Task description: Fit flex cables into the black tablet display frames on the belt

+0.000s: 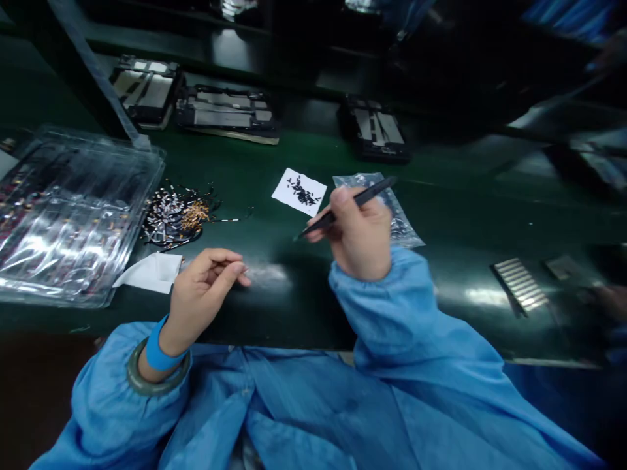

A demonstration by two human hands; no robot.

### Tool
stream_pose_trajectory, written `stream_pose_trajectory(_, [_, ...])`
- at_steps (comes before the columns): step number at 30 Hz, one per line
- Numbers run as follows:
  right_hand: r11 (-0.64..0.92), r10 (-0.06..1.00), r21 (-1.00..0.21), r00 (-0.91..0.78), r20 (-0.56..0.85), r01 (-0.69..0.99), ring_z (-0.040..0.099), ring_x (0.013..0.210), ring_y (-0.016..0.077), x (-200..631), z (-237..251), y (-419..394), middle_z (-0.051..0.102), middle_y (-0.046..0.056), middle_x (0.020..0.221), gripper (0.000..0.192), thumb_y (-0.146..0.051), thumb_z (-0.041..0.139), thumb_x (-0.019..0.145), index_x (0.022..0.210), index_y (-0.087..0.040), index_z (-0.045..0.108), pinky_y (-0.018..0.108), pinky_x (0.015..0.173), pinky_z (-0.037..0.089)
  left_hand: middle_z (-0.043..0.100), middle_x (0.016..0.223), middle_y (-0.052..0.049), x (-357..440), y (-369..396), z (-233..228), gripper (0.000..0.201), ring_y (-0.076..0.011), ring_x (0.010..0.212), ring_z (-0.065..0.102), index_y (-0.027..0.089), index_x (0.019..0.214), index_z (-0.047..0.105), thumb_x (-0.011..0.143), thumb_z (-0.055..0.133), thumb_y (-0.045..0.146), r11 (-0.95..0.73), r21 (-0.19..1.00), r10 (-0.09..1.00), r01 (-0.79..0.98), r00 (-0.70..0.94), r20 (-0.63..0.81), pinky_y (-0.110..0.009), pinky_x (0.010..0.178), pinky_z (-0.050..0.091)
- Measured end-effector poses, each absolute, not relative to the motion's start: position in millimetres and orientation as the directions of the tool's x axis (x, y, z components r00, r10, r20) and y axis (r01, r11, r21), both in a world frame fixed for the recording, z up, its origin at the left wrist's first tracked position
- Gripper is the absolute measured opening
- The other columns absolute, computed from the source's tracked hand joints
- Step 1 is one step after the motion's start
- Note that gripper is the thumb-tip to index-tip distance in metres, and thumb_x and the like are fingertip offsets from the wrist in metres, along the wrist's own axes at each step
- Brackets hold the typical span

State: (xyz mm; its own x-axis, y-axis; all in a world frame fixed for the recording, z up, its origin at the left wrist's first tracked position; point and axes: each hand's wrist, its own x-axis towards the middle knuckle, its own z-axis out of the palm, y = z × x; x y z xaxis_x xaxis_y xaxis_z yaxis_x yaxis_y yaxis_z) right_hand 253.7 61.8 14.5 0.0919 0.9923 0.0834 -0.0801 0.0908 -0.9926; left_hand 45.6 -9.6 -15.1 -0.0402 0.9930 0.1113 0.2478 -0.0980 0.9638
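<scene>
My right hand grips black tweezers, their tips pointing down and left above the green bench. My left hand hovers over the front of the bench with thumb and fingertips pressed together; anything pinched there is too small to make out. Just beyond the right hand lies a white paper square bearing many tiny black pieces. A clear plastic bag sits partly behind that hand. Left of centre is a heap of small black cables with silver and gold ends.
Clear plastic trays stand at the left, beside a crumpled white paper. Stacks of device frames line the back, another stack further right. A ridged metallic block lies at right, near another person's blurred hand.
</scene>
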Motion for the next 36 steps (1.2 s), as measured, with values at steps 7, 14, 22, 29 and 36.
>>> stream_pose_trajectory(7, [-0.012,0.845,-0.833,0.451,0.287,0.553,0.065,0.053,0.0205,374.2,-30.4,118.3,0.056,-0.003,0.050,0.037,-0.052,0.073,0.073,0.067,-0.021,0.055,0.041,0.063,0.056,0.072,0.073,0.003,43.9,-5.9,-16.1,0.013,-0.0131,0.066,0.070,0.024,0.091,0.063,0.088,0.063,0.036,-0.142,0.938,0.989,0.315,0.017,0.144,-0.022,0.067,0.057])
stream_pose_trajectory(14, [0.076,0.781,-0.610,0.333,0.528,0.789,0.066,0.071,0.0201,377.7,-31.1,97.2,0.063,0.001,0.062,0.035,-0.054,0.070,0.077,0.067,-0.021,0.063,0.034,0.075,0.052,0.071,0.079,-0.001,57.9,13.4,-15.7,0.019,-0.0174,0.070,0.069,0.024,0.094,0.064,0.090,0.057,0.041,-0.362,0.785,0.927,0.503,0.284,0.245,-0.027,0.066,0.055])
stream_pose_trajectory(22, [0.160,0.818,-0.972,0.527,0.228,0.171,0.070,0.065,0.0158,422.1,-27.5,59.2,0.065,-0.002,0.069,0.042,-0.056,0.077,0.068,0.083,-0.021,0.059,0.029,0.062,0.060,0.056,0.132,-0.018,159.7,60.8,-14.6,0.040,-0.0302,0.127,0.051,0.013,0.125,0.053,0.094,0.049,0.037,-0.752,0.502,0.585,0.427,0.784,0.209,-0.049,0.107,0.043])
stream_pose_trajectory(29, [0.111,0.817,-0.993,0.567,0.110,0.033,0.071,0.067,0.0162,442.5,-49.2,24.3,0.066,-0.003,0.070,0.053,-0.058,0.083,0.055,0.082,-0.022,0.055,0.031,0.064,0.062,0.054,0.132,-0.024,263.1,91.6,-38.9,0.032,-0.0371,0.132,0.045,0.009,0.108,0.056,0.085,0.063,0.029,-0.757,0.428,0.622,0.494,0.746,0.238,-0.053,0.110,0.035])
stream_pose_trajectory(36, [0.136,0.820,-0.980,0.538,0.193,0.146,0.066,0.071,0.0131,441.3,-71.6,29.5,0.060,-0.005,0.075,0.052,-0.063,0.078,0.059,0.082,-0.023,0.053,0.029,0.069,0.060,0.064,0.099,-0.015,274.6,98.9,-49.9,0.011,-0.0296,0.102,0.059,0.017,0.086,0.055,0.090,0.045,0.022,-0.723,0.438,0.672,0.534,0.691,0.266,-0.046,0.096,0.045])
